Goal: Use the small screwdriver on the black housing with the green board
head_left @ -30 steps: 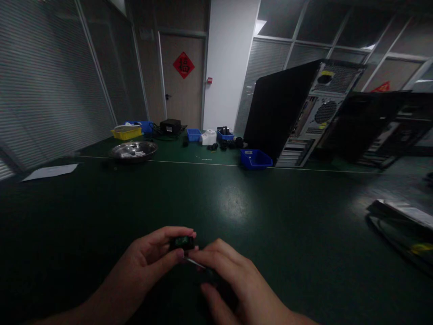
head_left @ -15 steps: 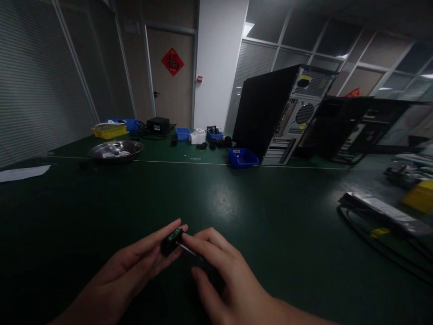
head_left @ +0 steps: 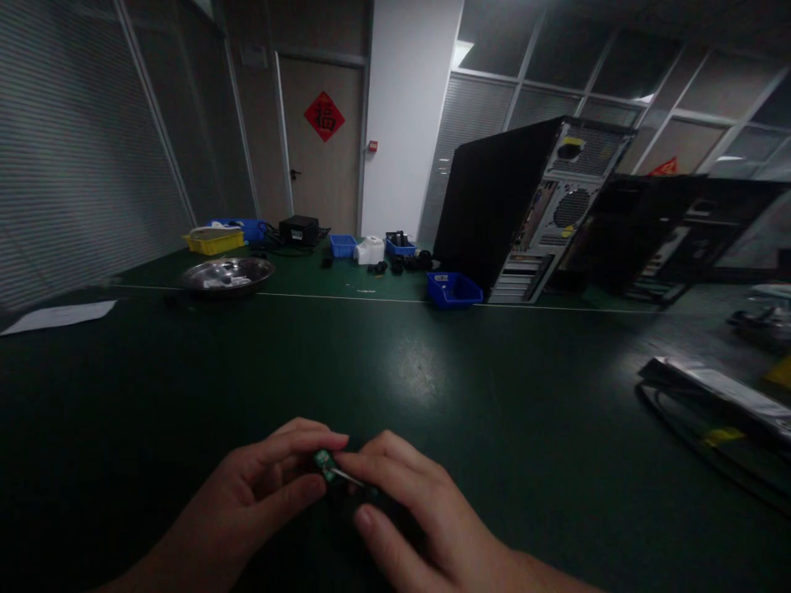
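Observation:
Between the thumb and fingers of my left hand is a small green circuit board; a dark part appears to sit beneath it. My right hand is closed around a screwdriver with a thin metal shaft and a dark handle mostly hidden by the palm. The shaft's tip meets the board's face or edge; which of these I cannot tell. Both hands are close together, low over the green tabletop.
Across the table stand a tall black computer case, a blue bin and a metal bowl. A silver device with black cable lies at right, paper at left. Behind are a yellow tray and a white device.
My left fingers have bent and shifted their hold, turning the circuit board so more of its green face shows. Both hands sit slightly lower. The surroundings have slid right in view.

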`<action>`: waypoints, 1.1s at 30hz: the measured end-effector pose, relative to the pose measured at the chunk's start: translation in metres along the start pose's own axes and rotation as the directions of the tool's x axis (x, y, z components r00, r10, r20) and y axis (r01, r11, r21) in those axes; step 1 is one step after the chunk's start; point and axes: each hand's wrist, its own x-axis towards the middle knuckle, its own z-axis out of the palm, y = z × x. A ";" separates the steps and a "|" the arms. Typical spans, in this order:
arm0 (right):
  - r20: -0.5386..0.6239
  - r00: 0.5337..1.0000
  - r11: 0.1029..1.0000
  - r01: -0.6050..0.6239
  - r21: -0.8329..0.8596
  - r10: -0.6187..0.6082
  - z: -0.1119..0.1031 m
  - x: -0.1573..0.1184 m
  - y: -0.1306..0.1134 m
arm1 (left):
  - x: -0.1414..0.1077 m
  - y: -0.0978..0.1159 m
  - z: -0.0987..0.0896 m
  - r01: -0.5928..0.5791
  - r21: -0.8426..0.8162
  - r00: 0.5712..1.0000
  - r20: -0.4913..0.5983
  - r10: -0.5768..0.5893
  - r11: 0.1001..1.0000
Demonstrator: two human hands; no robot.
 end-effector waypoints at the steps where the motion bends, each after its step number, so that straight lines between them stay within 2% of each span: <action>1: -0.020 1.000 1.000 -0.003 -0.008 0.003 0.000 0.000 -0.001 | 0.000 0.001 0.000 -0.005 0.001 1.000 -0.010 0.005 1.000; 5: -0.053 0.998 1.000 -0.021 -0.008 0.020 -0.001 0.000 -0.003 | -0.003 0.006 0.001 0.033 -0.060 0.998 -0.053 -0.036 0.998; 7: -0.050 0.998 1.000 -0.024 -0.006 0.024 -0.002 0.002 -0.001 | -0.003 0.007 0.001 0.034 -0.091 0.999 -0.025 -0.036 0.995; 12: -0.042 0.998 0.994 -0.058 -0.088 0.054 -0.001 0.003 0.005 | -0.003 0.007 0.000 0.025 -0.122 0.999 -0.036 -0.029 0.992; 20: 0.043 0.993 0.973 -0.097 -0.208 0.108 -0.005 0.006 0.005 | -0.006 0.011 0.003 -0.010 -0.016 0.997 -0.081 0.009 1.000; 24: 0.057 0.989 0.977 -0.123 -0.172 0.134 -0.005 0.006 0.003 | -0.006 0.010 0.003 0.003 -0.045 0.998 -0.069 -0.006 0.999; 33: -0.044 0.998 0.998 -0.056 -0.041 0.054 0.002 0.003 0.006 | -0.005 0.009 0.002 0.002 -0.228 0.999 -0.031 -0.009 0.974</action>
